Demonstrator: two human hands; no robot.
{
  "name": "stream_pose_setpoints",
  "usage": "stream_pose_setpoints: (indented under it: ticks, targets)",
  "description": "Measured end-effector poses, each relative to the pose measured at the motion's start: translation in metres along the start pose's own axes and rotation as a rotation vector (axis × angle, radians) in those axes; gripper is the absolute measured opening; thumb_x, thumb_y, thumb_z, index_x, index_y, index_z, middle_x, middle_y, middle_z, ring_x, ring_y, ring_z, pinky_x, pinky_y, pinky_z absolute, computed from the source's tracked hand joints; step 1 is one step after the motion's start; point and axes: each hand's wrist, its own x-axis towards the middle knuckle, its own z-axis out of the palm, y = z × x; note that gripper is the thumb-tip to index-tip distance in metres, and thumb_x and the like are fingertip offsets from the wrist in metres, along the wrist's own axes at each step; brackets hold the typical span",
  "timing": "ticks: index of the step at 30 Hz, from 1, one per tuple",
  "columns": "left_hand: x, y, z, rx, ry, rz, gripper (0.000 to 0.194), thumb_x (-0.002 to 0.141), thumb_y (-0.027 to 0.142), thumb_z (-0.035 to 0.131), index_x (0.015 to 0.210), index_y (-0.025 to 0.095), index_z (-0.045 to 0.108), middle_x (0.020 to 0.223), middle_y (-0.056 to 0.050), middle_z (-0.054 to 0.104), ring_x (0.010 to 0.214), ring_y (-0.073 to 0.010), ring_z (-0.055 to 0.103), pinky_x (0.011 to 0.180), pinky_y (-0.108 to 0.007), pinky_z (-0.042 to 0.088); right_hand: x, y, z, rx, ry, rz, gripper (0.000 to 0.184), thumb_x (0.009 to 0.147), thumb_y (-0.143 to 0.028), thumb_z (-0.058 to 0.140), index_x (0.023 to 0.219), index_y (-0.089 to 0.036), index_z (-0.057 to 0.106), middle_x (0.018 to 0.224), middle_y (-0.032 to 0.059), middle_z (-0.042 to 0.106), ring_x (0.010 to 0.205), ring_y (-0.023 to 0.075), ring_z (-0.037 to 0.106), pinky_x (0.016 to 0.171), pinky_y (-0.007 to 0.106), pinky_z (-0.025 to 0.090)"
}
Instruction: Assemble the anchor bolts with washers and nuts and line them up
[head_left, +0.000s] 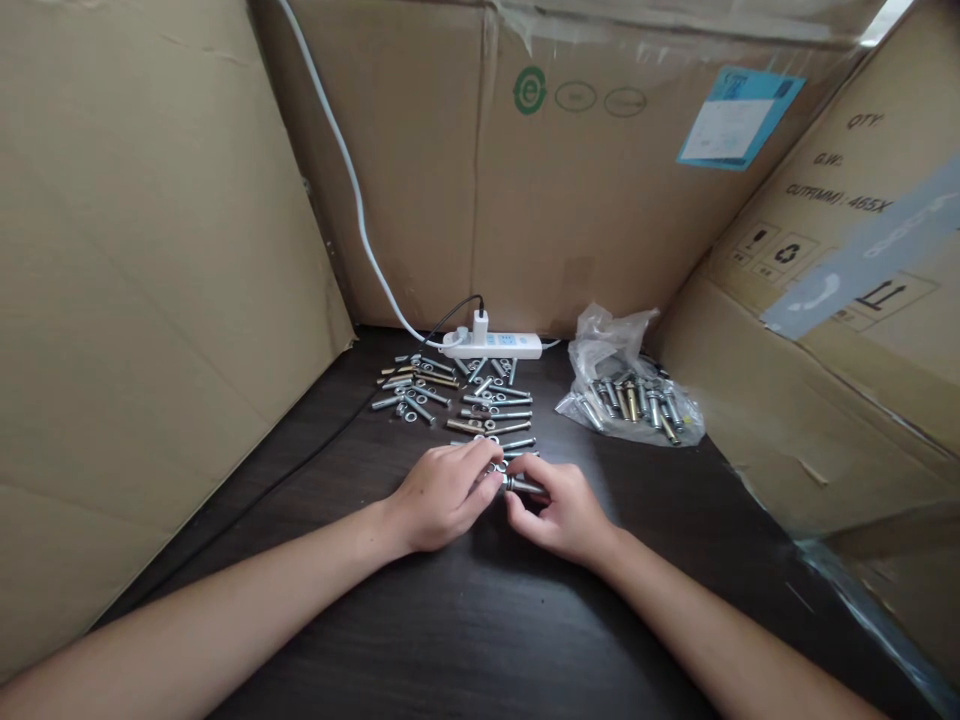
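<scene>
Two hands on one bolt, at the table's middle
Dozens of bolts [457,400] lie laid out beyond it, a bag [626,395] still holds more; left hand [442,495] and right hand [559,510] pinch the bolt [521,486] closed between them

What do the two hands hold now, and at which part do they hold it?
Both hands hold one metal bolt: the right hand pinches its shaft, the left hand grips its left end, just above the dark table.
</scene>
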Motion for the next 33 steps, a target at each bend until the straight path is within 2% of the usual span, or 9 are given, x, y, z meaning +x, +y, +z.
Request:
stream_pose_setpoints:
  ticks: [5,11,21,26,30,33]
  targets:
    - [-0.0022,0.0024,-0.0013,-0.066,-0.022,0.108,0.01,0.087,0.018,0.04,0.096,0.019,0.044,0.087,-0.002,0.054,0.075,-0.0152,0.052,0.067,-0.026,0.04,0.0006,-0.0024,-0.0013,0.034,-0.001,0.005,0.012,0.075,-0.021,0.055,0.086,-0.018,0.059,0.063,-0.0019,0.062,0.049,0.009,0.052,0.051,0.018,0.04]
    - [-0.0008,0.0026,-0.0007,-0.067,-0.025,0.09,0.013,0.084,0.016,0.042,0.096,0.019,0.044,0.087,-0.002,0.054,0.073,-0.0144,0.053,0.066,-0.025,0.041,0.0006,-0.0014,-0.0011,0.03,0.007,0.008,0.014,0.075,-0.021,0.056,0.088,-0.018,0.059,0.063,-0.0022,0.062,0.048,0.0089,0.052,0.051,0.018,0.039]
    - [0.0001,0.0016,0.0008,-0.027,-0.05,0.032,0.007,0.088,0.022,0.042,0.091,0.018,0.047,0.079,0.0,0.056,0.069,-0.014,0.053,0.064,-0.025,0.04,0.0002,-0.002,-0.0005,0.025,0.004,0.006,0.013,0.075,-0.022,0.056,0.087,-0.018,0.059,0.062,-0.002,0.062,0.048,0.0086,0.051,0.05,0.018,0.04]
    - [0.0023,-0.0014,0.0019,0.01,-0.048,0.017,0.024,0.095,0.025,0.031,0.079,0.018,0.048,0.074,0.0,0.055,0.07,-0.0148,0.053,0.068,-0.026,0.04,-0.0007,-0.0009,0.0002,0.019,-0.005,0.004,0.012,0.076,-0.022,0.055,0.087,-0.018,0.058,0.063,-0.0021,0.061,0.048,0.0084,0.051,0.05,0.017,0.04]
    - [0.0006,-0.0003,-0.0028,-0.036,0.039,0.002,0.015,0.093,0.025,0.034,0.096,0.019,0.047,0.085,-0.002,0.055,0.076,-0.0155,0.052,0.071,-0.028,0.041,-0.0008,-0.0003,0.0003,0.013,0.004,0.028,0.011,0.076,-0.024,0.056,0.085,-0.018,0.057,0.06,-0.0027,0.059,0.047,0.0086,0.05,0.05,0.018,0.039]
    - [-0.001,0.0016,-0.0056,-0.065,-0.001,0.108,0.012,0.089,0.021,0.038,0.098,0.018,0.044,0.087,-0.003,0.053,0.076,-0.0158,0.051,0.071,-0.028,0.042,-0.0007,-0.0001,0.0,0.016,0.002,0.012,0.011,0.076,-0.023,0.056,0.086,-0.018,0.058,0.062,-0.0025,0.061,0.048,0.0088,0.052,0.051,0.018,0.039]
